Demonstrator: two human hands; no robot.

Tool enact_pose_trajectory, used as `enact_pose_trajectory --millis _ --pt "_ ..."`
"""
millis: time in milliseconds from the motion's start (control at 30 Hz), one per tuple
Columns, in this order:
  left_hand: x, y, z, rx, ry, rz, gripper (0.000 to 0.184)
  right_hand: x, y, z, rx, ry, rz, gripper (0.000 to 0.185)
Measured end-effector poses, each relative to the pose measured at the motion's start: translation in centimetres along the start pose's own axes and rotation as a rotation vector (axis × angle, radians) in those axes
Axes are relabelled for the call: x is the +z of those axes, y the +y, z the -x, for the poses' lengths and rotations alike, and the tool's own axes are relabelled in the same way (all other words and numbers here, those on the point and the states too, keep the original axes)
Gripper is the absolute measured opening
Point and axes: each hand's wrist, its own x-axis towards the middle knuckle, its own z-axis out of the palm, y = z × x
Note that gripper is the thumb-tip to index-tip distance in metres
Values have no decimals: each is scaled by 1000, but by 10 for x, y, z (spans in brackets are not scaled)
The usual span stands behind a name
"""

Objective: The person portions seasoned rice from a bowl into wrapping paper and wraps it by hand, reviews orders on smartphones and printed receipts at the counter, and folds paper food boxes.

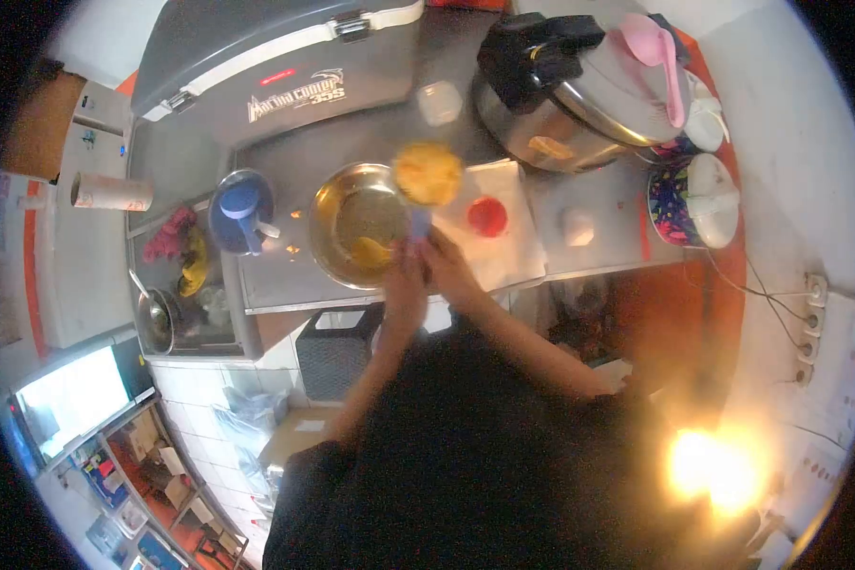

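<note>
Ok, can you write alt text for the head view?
A person's left hand and right hand meet beside a metal bowl on a counter, a blurred yellow lump just beyond them; their grip is too blurry to tell. A red disc lies to the right; farther back are a cooler and a pot with a pink spoon on top.

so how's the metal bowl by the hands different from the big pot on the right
The metal bowl is open at the top, while the big pot has a lid on. The bowl is also smaller than the pot. A pink spoon rests on top of the pot; none lies across the bowl's top. Both are shiny metal and stand on the counter.
</note>
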Motion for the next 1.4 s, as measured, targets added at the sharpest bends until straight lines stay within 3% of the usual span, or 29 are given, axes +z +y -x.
enact_pose_trajectory --millis 67,133,200,267,300,400,467,533,667,733,767,833,867,933,967,1067,1133,1233,1267,1333,1400 --pt "24 15 6 41 -16 -44 50 -47 -30 19 147 79 177 35" --pt "35 17 2 31 -500 -70 51 -94 -40 39 126 69 -73 34" --pt "55 -19 -20 -24 -645 -106 47 -139 -47 55 140 146 -83 33" --pt "81 -12 -26 534 -239 -753 47 -172 -50 63 204 231 -91 32" --pt "97 -30 -33 603 -243 -709 55 -187 -50 68 266 324 -96 31" --pt "136 -79 -43 622 -269 -688 63 -237 -29 76 262 279 -50 27" --pt "150 -114 -48 488 -284 -499 71 -254 -26 81 294 218 22 23" --pt "131 -97 -29 464 -171 -433 75 -257 -29 73 436 174 239 23" --pt "64 -52 38 453 -99 -498 76 -249 1 55 348 92 382 20" --pt "32 -46 73 363 -122 -647 75 -225 10 46 -269 168 1401 34" --pt "18 -47 89 327 -130 -698 75 -216 17 47 -266 155 1396 34" --pt "-5 -57 115 98 127 -1 67 -203 35 47 -396 -41 1700 60" --pt "-16 -61 123 95 130 -3 67 -198 43 51 -396 -46 1699 60" --pt "-41 -72 130 89 306 -91 62 -189 54 53 -137 -137 1748 72" --pt "-56 -104 137 59 355 -124 62 -186 52 55 -139 -143 1754 72" --pt "-84 -119 137 -37 428 -241 63 -171 25 51 117 -208 1637 66" --pt "-94 -97 130 -111 524 -242 62 -183 22 53 8 -207 1510 65" --pt "-115 -107 116 58 609 -184 61 -161 7 60 -175 -152 1273 64" --pt "-123 -83 111 7 574 -227 62 -139 -9 64 -230 -90 1156 62" --pt "-137 -75 107 -42 506 -280 63 -80 -34 53 -183 -113 1270 60" --pt "-142 -88 91 40 522 -212 63 -78 36 19 -429 -265 1423 57"
